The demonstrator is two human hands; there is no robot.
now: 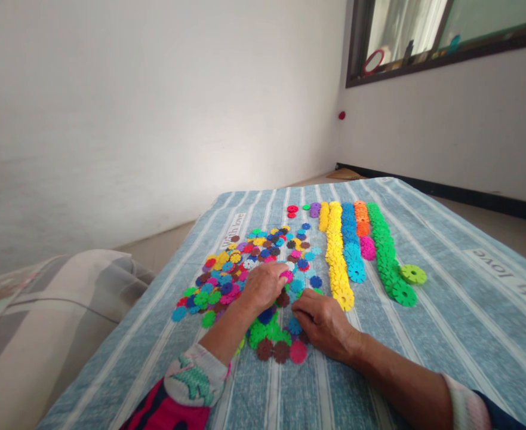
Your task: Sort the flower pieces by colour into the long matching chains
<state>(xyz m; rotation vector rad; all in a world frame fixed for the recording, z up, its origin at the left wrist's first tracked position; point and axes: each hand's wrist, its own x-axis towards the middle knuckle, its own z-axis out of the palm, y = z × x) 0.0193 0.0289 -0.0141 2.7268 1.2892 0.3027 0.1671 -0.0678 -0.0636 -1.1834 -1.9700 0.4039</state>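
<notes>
Many notched plastic snowflake discs in mixed colours lie in a loose pile point(227, 280) on a striped cloth. My left hand point(263, 289) reaches over the middle of the pile, its fingers pinched at a pink disc point(286, 276). At the pile's right edge, my right hand point(329, 325) rests with fingers curled in; what they hold, if anything, is hidden. Close by are a light blue disc point(294, 326) and a dark red disc point(298, 352). Overlapping rows sorted by colour run to the right: yellow point(337, 251), blue point(349, 224), orange point(361, 218) and green point(383, 245).
The blue striped cloth point(428, 257) covers the table. Red discs point(292, 209) and purple discs point(315, 209) sit at the far side. A lime green disc point(413, 274) lies beside the green row. Grey and white fabric point(65, 310) is at the left; walls stand behind.
</notes>
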